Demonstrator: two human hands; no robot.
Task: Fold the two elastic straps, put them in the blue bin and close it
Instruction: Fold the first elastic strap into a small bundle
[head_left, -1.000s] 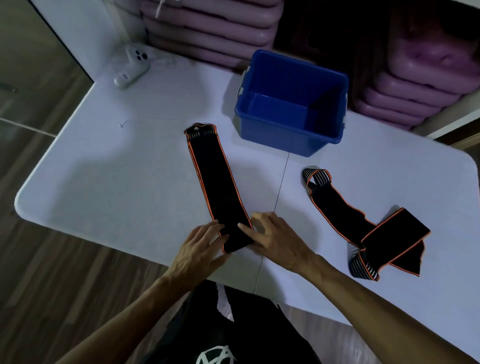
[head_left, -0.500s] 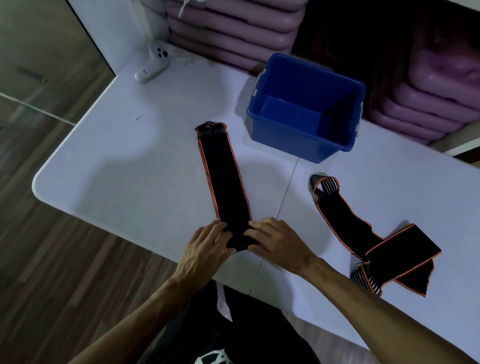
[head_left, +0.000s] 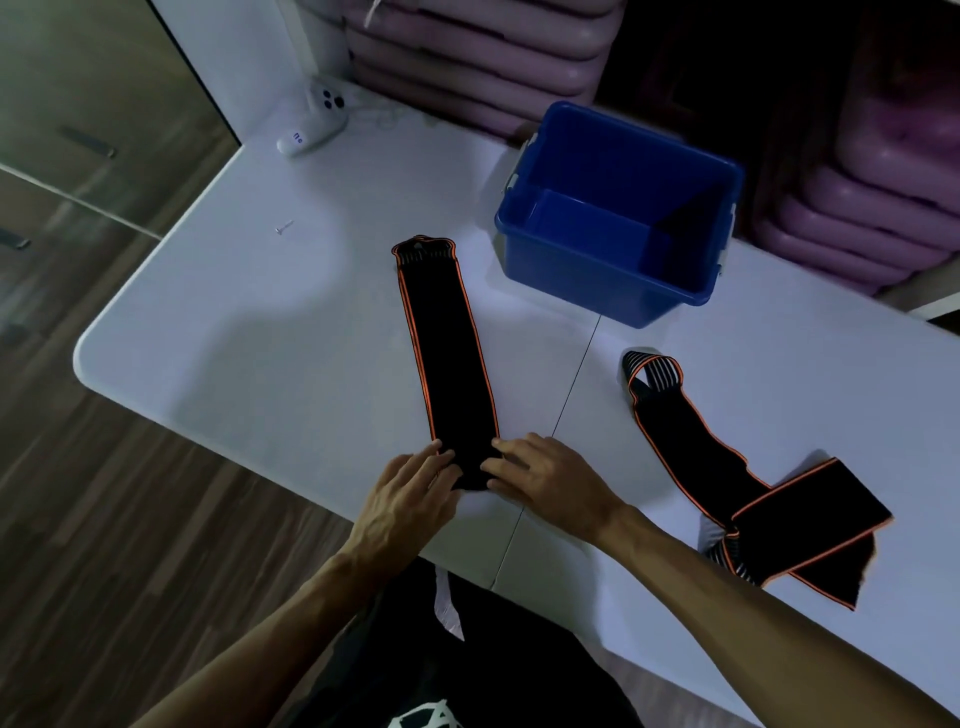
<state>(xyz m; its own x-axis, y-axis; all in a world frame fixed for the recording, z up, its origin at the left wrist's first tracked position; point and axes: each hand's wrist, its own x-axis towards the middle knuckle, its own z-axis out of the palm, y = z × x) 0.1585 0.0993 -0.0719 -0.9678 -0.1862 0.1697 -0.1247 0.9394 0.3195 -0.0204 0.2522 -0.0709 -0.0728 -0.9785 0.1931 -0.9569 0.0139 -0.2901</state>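
A black elastic strap with orange edges lies straight on the white table, running from near the blue bin toward me. My left hand and my right hand rest on its near end, fingers laid on either edge. A second black and orange strap lies crumpled and partly doubled over at the right. The blue bin stands open and empty at the back of the table. No lid is in view.
A white game controller sits at the table's far left corner, and a small screw lies nearby. Stacked purple mats fill the shelves behind the table. Wooden floor lies to the left.
Both hands stay on the strap's near end, fingers shifting slightly inward. The view has drifted, so the table and bin sit further right in the frame.
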